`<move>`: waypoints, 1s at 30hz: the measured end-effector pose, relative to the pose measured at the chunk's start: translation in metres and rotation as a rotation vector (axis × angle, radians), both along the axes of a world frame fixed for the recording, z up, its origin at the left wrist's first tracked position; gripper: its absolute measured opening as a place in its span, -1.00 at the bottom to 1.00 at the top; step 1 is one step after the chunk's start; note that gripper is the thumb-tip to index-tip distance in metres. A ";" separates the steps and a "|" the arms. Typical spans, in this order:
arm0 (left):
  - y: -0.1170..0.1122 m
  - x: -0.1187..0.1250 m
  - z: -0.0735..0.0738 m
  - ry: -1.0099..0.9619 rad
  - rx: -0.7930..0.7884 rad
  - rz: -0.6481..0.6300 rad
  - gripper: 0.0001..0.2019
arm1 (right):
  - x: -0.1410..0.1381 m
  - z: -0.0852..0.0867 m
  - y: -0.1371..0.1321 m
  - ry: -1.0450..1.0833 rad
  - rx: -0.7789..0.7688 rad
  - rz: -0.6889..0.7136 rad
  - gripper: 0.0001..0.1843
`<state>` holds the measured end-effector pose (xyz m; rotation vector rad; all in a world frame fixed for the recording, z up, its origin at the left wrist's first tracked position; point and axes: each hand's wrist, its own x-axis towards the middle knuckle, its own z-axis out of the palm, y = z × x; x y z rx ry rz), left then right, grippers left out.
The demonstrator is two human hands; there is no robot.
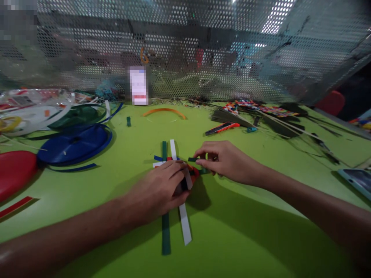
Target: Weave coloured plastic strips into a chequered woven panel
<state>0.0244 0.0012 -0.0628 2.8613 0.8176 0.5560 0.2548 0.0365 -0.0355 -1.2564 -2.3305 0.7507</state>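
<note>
A small piece woven from flat strips (193,172), with red and orange showing at its right side, sits in the middle of the table, mostly hidden under my left hand (165,185). My left fingers curl over it and hold it. A long green strip (165,235) and a white strip (185,226) stick out of it towards me, and other green, white and blue ends point away. To the right, my right hand (223,158) pinches the end of a short dark green strip (192,159). Another green end (204,171) lies just below those fingers.
Rolls of blue (75,144), red (16,172) and green (79,116) strip lie at the left. A box cutter (222,128) rests behind my right hand, near woven scraps. A phone (138,85) leans on the perforated metal screen (179,46); another phone (355,183) lies at right.
</note>
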 end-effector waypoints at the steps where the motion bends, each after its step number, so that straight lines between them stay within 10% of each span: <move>1: 0.000 0.000 0.001 0.000 -0.023 0.013 -0.69 | 0.000 -0.001 0.000 0.050 -0.049 -0.019 -0.86; 30: 0.004 0.000 0.003 0.086 0.060 -0.024 -0.77 | -0.011 -0.030 0.001 0.776 -0.653 0.044 -0.90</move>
